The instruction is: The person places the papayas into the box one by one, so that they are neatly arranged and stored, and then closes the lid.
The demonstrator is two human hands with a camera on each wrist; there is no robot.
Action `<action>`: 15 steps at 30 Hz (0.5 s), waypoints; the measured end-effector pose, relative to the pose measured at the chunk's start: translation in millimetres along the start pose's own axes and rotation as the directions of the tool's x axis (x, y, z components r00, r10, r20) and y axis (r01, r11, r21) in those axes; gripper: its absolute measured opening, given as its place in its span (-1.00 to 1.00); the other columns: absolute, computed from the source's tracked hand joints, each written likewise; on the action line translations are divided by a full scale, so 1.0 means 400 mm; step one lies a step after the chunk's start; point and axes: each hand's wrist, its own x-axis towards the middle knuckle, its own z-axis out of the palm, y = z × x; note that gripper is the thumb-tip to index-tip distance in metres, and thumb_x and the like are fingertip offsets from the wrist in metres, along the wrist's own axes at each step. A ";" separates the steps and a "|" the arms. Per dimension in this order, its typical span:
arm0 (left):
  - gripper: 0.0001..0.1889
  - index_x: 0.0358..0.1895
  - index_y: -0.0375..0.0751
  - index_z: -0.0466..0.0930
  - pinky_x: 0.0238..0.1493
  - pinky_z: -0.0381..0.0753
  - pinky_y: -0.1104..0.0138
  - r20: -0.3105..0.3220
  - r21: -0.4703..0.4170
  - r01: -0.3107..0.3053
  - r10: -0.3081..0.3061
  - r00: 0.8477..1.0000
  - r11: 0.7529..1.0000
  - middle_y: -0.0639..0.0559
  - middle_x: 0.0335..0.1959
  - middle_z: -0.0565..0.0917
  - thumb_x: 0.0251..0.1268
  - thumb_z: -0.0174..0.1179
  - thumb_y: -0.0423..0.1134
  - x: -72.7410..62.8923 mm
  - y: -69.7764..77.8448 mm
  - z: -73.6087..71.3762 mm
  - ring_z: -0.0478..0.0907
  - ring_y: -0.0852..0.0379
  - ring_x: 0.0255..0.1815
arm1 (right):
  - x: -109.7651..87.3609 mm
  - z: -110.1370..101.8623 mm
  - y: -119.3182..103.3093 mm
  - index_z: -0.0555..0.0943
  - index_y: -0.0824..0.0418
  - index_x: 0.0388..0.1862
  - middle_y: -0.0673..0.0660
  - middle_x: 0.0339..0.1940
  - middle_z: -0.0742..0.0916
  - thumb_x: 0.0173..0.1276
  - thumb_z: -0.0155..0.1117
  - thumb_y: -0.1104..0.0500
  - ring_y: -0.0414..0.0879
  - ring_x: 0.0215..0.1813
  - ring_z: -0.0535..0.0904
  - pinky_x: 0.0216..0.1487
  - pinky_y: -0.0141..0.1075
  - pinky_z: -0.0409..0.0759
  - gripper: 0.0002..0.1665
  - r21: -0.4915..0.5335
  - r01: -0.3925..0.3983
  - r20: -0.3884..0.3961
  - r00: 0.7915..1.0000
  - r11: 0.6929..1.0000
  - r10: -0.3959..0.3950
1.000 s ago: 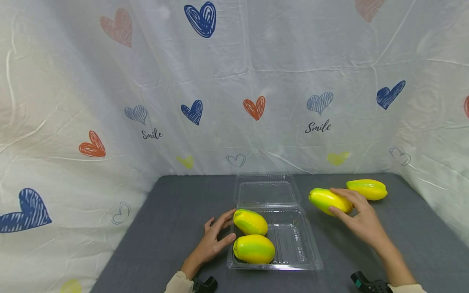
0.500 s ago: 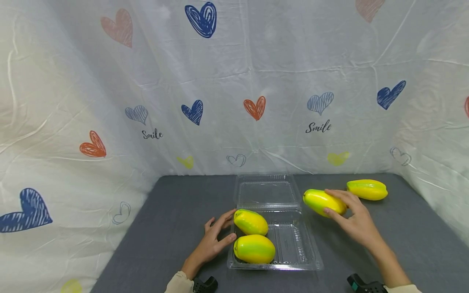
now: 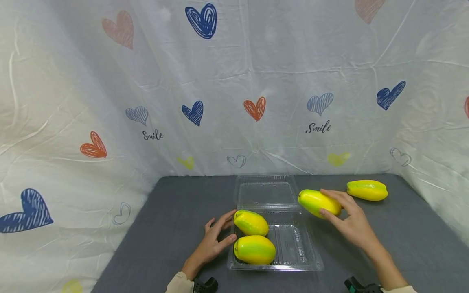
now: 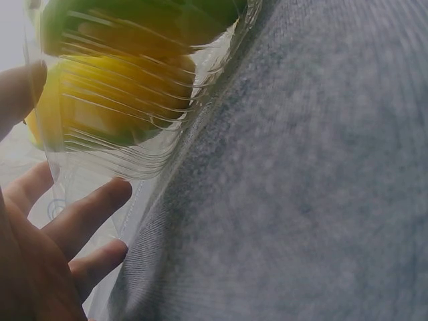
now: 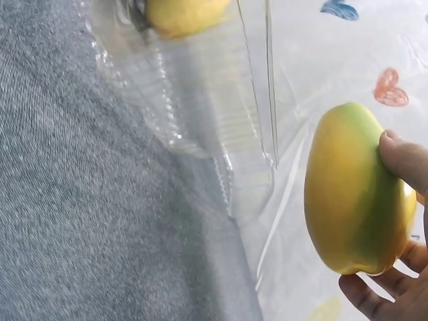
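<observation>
My right hand [image 3: 351, 226] holds a yellow-green papaya [image 3: 318, 203] between thumb and fingers, raised just right of the clear plastic clamshell box [image 3: 311, 260]. In the right wrist view this papaya [image 5: 354, 194] hangs apart from the box, its blunt end near the fingertips. Two more papayas lie in the box's left half, a rear one [image 3: 250, 223] and a front one [image 3: 254, 250]. My left hand [image 3: 210, 244] rests with spread, relaxed fingers along the box's left rim. The left wrist view shows its thumb [image 4: 20, 97] at the clear wall.
Another papaya [image 3: 367, 190] lies at the table's back right. The box's lid [image 3: 266, 193] is folded back flat toward the curtain [image 3: 216, 150] printed with hearts. Dark grey cloth [image 3: 176, 219] covers the table.
My right hand has carried the papaya leftward, closer to the box, away from the one at the back right. The left hand and the box have stayed in place.
</observation>
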 end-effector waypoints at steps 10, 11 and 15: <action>-0.31 0.61 0.23 0.10 0.40 -0.35 -0.36 -0.002 -0.003 -0.005 0.005 1.000 1.000 0.06 0.50 0.44 0.51 0.15 -0.13 0.001 0.001 0.001 0.52 0.08 0.40 | 0.004 0.020 -0.011 0.62 0.06 0.33 0.10 0.20 0.65 0.19 0.55 0.33 -0.53 0.19 0.38 0.14 -0.70 0.25 -0.30 0.021 0.037 -0.010 0.999 0.999 -0.037; -0.31 0.61 0.23 0.10 0.40 -0.35 -0.36 -0.001 -0.004 -0.003 0.003 1.000 1.000 0.06 0.50 0.44 0.51 0.15 -0.12 0.001 0.001 0.000 0.52 0.07 0.40 | 0.004 0.021 -0.013 0.62 0.06 0.33 0.10 0.20 0.65 0.18 0.55 0.33 -0.53 0.19 0.38 0.14 -0.69 0.25 -0.30 0.022 0.039 -0.011 0.999 0.999 -0.039; -0.31 0.61 0.23 0.11 0.40 -0.35 -0.36 -0.001 -0.003 0.006 -0.006 1.000 1.000 0.07 0.50 0.45 0.51 0.15 -0.11 0.000 0.002 0.000 0.53 0.06 0.39 | 0.001 0.030 -0.017 0.62 0.09 0.33 0.08 0.20 0.65 0.18 0.56 0.32 -0.53 0.19 0.39 0.12 -0.68 0.28 -0.30 0.029 0.036 -0.003 0.999 0.999 -0.036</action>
